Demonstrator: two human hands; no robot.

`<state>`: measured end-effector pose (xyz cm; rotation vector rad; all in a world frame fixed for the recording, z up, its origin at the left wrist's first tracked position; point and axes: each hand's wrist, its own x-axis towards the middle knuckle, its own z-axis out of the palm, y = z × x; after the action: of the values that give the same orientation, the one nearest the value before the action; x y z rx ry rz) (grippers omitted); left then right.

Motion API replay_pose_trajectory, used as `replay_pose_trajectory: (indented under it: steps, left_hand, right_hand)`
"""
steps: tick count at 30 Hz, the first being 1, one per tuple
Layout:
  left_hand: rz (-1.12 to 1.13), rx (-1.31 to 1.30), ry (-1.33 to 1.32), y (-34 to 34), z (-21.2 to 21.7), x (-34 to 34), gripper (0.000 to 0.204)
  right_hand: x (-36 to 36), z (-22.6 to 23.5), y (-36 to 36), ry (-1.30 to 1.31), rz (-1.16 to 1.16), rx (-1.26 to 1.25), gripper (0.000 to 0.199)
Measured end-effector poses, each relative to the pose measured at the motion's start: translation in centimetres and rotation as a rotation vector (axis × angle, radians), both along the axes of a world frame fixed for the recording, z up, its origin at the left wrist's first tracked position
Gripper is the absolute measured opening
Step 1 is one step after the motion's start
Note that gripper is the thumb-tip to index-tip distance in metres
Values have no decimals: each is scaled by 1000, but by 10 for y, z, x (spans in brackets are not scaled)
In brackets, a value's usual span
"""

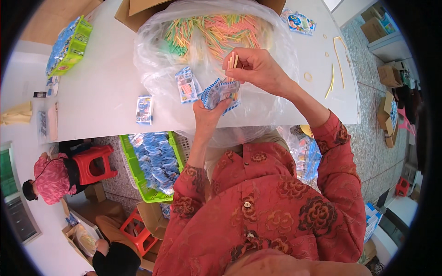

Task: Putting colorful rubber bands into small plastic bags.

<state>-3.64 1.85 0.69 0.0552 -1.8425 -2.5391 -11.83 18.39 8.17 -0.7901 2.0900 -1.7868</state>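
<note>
My left hand (209, 115) grips a small blue-and-white packet (212, 94) with striped edges, and some thin sticks show at its right side. Just above that, my right hand (263, 69) pinches several thin pale sticks (232, 61), their lower ends at the packet. Whether those ends are inside it I cannot tell. Beyond both hands, a heap of thin pink, yellow and green sticks (230, 32) lies in a clear plastic bag (149, 60). A filled packet (187, 85) rests on the bag beside my left hand. Another packet (144, 110) lies farther left on the white table (101, 87).
A green basket (152, 195) full of blue packets stands below the table's near edge. Another green basket (79, 43) sits at the table's far left. Loose sticks (330, 82) and a packet (299, 22) lie at right. Two people sit at lower left near red stools (94, 164).
</note>
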Motion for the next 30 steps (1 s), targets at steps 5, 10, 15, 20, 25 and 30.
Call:
replay_pose_trajectory:
  steps: [5, 10, 15, 20, 25, 30]
  left_hand:
    - [-40, -19, 16, -2, 0, 1, 28]
    - [-32, -29, -3, -4, -1, 1, 30]
    - [-44, -48, -29, -4, 1, 1, 35]
    - [-42, 19, 4, -3, 1, -1, 37]
    - [-50, 51, -15, -1, 6, -2, 36]
    - [-84, 50, -33, 1, 5, -4, 38]
  right_hand:
    - [-2, 5, -1, -84, 32, -35, 5]
    - [2, 7, 1, -42, 37, -1, 5]
    - [9, 15, 1, 106, 12, 108, 9]
    - [7, 6, 2, 251, -38, 168, 15]
    - [6, 6, 2, 242, -9, 94, 25]
    - [13, 4, -2, 244, 112, 195, 28]
